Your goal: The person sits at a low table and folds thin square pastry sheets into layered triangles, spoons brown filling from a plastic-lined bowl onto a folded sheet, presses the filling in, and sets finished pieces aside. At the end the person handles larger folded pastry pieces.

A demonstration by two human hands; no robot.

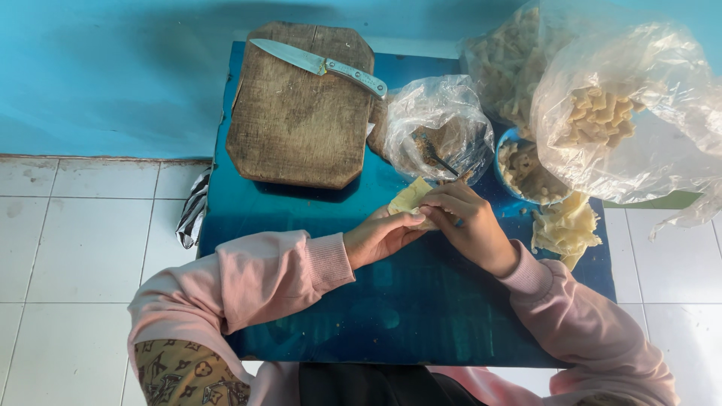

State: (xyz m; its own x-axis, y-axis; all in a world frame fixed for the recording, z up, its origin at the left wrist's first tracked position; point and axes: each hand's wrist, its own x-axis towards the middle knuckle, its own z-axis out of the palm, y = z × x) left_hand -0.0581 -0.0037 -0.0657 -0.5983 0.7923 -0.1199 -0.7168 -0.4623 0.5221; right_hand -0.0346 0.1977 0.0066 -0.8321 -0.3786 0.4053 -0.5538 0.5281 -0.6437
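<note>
Wrapper position: thin pale-yellow dough wrapper (410, 197) held above the middle of the table (301, 225), between both hands, just in front of the open filling bag.
Direction from grip: wrapper's free corner sticks out up and to the left of the fingertips, toward the cutting board; the rest hidden under the fingers.
Long axis: running roughly from lower right to upper left, as far as visible.
Nearer hand: both touching; right hand (466, 222) lies over the top edge, left hand (380, 234) supports from below and the side.
Left grip: closed on the wrapper, thumb and fingertips pinching its near edge.
Right grip: closed on the wrapper, fingers curled down over it; whether anything else is inside cannot be told.
Filling bag: crumpled clear plastic bag (436, 128), mouth open, brownish filling inside with a slim dark utensil (438, 158) standing in it.
Wrapper stack: loose pile of soft, floppy yellow sheets (564, 225) just right of the right hand.
Blue bowl: round bowl (526, 171) of folded pale dumplings, beside the stack.
Large bags: two cloudy plastic bags (609, 113) of ridged, folded pieces, far right.
Cutting board: worn wooden board (301, 105), corners cut off, grain rough and stained.
Knife: steel blade, riveted metal handle (320, 65), lying diagonally across the board's far edge.
Table surface: glossy dark blue, reflective, scattered crumbs.
</note>
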